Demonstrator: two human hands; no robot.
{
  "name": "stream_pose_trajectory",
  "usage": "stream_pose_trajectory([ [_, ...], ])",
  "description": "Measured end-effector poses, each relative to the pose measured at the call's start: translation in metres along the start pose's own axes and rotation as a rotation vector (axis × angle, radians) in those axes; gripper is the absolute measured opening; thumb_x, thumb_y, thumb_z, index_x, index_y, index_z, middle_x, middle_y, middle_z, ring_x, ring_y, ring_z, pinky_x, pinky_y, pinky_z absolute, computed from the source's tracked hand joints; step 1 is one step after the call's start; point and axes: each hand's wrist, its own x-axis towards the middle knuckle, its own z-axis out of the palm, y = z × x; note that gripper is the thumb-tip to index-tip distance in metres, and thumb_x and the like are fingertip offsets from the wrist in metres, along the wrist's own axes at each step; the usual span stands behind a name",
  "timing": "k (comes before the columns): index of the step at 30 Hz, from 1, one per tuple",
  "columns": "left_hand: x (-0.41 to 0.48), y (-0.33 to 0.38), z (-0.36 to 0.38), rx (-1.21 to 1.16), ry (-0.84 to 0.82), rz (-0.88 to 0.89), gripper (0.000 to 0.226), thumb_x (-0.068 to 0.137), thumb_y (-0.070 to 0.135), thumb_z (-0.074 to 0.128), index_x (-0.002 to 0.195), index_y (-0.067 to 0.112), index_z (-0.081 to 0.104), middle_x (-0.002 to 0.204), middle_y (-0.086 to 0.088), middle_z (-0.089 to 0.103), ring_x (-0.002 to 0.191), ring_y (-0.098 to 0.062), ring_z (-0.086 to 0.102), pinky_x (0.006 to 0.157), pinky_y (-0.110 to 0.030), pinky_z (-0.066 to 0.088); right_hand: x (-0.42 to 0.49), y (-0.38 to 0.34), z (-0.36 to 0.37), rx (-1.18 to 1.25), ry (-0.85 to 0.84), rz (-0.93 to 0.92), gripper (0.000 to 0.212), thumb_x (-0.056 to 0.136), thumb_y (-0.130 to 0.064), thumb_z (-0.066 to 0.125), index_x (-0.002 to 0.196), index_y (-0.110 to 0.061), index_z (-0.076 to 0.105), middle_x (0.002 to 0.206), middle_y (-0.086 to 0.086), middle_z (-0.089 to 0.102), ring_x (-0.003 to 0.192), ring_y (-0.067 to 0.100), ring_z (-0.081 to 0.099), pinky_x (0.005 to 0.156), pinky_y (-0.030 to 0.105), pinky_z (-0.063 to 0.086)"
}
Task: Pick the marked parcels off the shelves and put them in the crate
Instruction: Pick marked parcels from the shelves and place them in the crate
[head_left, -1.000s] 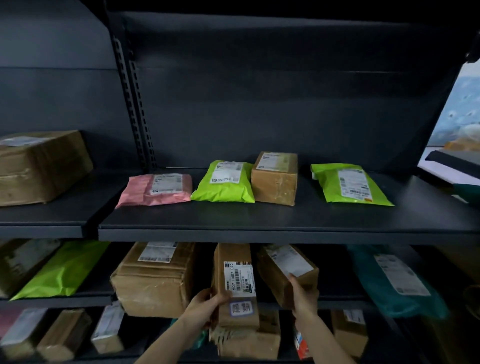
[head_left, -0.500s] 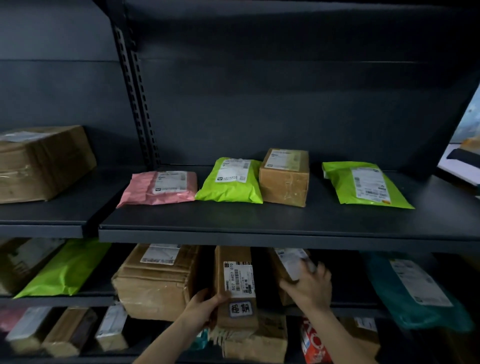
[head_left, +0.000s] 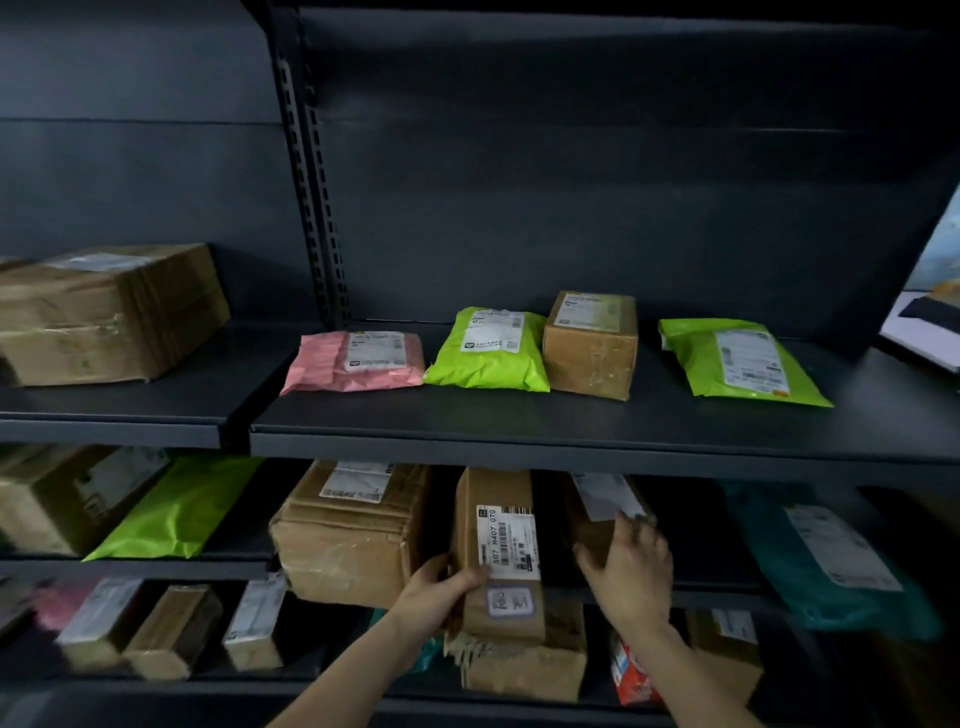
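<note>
Under the upper shelf (head_left: 571, 448), at 6 o'clock in view, the left hand (head_left: 441, 592) curls round the lower end of a narrow brown parcel (head_left: 496, 525) bearing a marked sticker (head_left: 510, 601). At its 3 o'clock the right hand (head_left: 631, 569), blurred, rests with fingers spread on a second brown parcel (head_left: 597, 512)

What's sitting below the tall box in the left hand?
A brown cardboard box shows below the tall box that the left hand grips; its top and any label are covered.
</note>
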Motion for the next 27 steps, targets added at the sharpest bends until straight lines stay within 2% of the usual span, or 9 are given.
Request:
stream_pose_trajectory([
  [3, -0.018, -0.005, 0.002, 0.026, -0.006, 0.032, 0.079, 0.072, 0.04, 0.077, 0.138, 0.014, 0.041, 0.115, -0.007, 0.067, 0.102, -0.023, 0.064, 0.077, -0.031, 0.052, -0.036, 0.0, -0.01, 0.093, 0.017, -0.033, 0.054, 0.087, -0.038, 0.057, 0.129, -0.005, 0.049, 0.118, 0.018, 0.059, 0.107, 0.031, 0.053, 0.09, 0.038, 0.046],
  [6, -0.044, -0.013, -0.003, 0.063, -0.032, 0.058, 0.089, 0.06, 0.05, 0.081, 0.134, 0.016, 0.044, 0.113, -0.004, 0.069, 0.104, -0.022, 0.065, 0.084, -0.035, 0.052, -0.071, -0.005, -0.02, 0.211, 0.01, -0.049, 0.052, 0.093, -0.034, 0.049, 0.137, -0.008, 0.04, 0.128, 0.011, 0.053, 0.119, 0.024, 0.047, 0.098, 0.031, 0.04],
  [8, -0.064, -0.018, -0.01, 0.065, -0.047, 0.07, 0.096, 0.054, 0.054, 0.082, 0.134, 0.018, 0.044, 0.114, -0.003, 0.069, 0.104, -0.021, 0.065, 0.079, -0.032, 0.051, -0.096, -0.014, -0.027, 0.262, 0.016, -0.058, 0.051, 0.095, -0.034, 0.047, 0.139, -0.009, 0.039, 0.132, 0.01, 0.051, 0.123, 0.022, 0.044, 0.101, 0.031, 0.038],
  [9, -0.075, -0.021, -0.015, 0.06, -0.059, 0.072, 0.092, 0.057, 0.053, 0.08, 0.134, 0.018, 0.044, 0.114, -0.003, 0.068, 0.104, -0.02, 0.065, 0.077, -0.03, 0.051, -0.108, -0.02, -0.03, 0.28, 0.018, -0.067, 0.05, 0.095, -0.033, 0.047, 0.138, -0.009, 0.04, 0.133, 0.01, 0.051, 0.124, 0.022, 0.044, 0.102, 0.031, 0.038],
  [12, -0.113, -0.028, -0.031, 0.043, -0.095, 0.106, 0.057, 0.079, 0.037, 0.072, 0.128, 0.018, 0.048, 0.109, -0.001, 0.07, 0.099, -0.017, 0.065, 0.073, -0.028, 0.05, -0.146, -0.041, -0.036, 0.311, 0.021, -0.097, 0.047, 0.095, -0.031, 0.047, 0.137, -0.009, 0.043, 0.134, 0.009, 0.05, 0.126, 0.021, 0.043, 0.104, 0.031, 0.035],
  [15, -0.155, -0.032, -0.056, 0.045, -0.086, 0.137, 0.034, 0.084, 0.031, 0.068, 0.114, 0.021, 0.055, 0.098, 0.002, 0.073, 0.089, -0.013, 0.069, 0.072, -0.027, 0.054, -0.182, -0.066, -0.04, 0.296, 0.03, -0.126, 0.045, 0.095, -0.03, 0.048, 0.135, -0.01, 0.044, 0.134, 0.008, 0.051, 0.125, 0.021, 0.044, 0.103, 0.031, 0.036],
  [17, -0.18, -0.037, -0.08, 0.03, -0.064, 0.147, 0.032, 0.086, 0.029, 0.065, 0.116, 0.019, 0.055, 0.102, -0.002, 0.073, 0.093, -0.018, 0.069, 0.078, -0.03, 0.055, -0.206, -0.085, -0.038, 0.294, 0.03, -0.134, 0.044, 0.094, -0.029, 0.05, 0.133, -0.009, 0.046, 0.132, 0.009, 0.052, 0.124, 0.023, 0.046, 0.101, 0.033, 0.037],
  [20, -0.21, -0.048, -0.123, 0.003, -0.003, 0.164, 0.035, 0.086, 0.031, 0.065, 0.117, 0.018, 0.056, 0.103, -0.003, 0.073, 0.09, -0.02, 0.068, 0.072, -0.029, 0.052, -0.237, -0.116, -0.032, 0.297, 0.009, -0.15, 0.044, 0.093, -0.031, 0.051, 0.132, -0.009, 0.048, 0.131, 0.011, 0.053, 0.122, 0.026, 0.048, 0.101, 0.04, 0.04],
  [27, -0.276, -0.065, -0.224, -0.101, 0.121, 0.193, 0.037, 0.087, 0.029, 0.064, 0.119, 0.014, 0.058, 0.106, -0.009, 0.073, 0.09, -0.023, 0.069, 0.07, -0.03, 0.054, -0.281, -0.2, -0.018, 0.312, -0.062, -0.291, 0.046, 0.094, -0.031, 0.05, 0.134, -0.008, 0.046, 0.132, 0.009, 0.053, 0.124, 0.023, 0.046, 0.101, 0.032, 0.039],
])
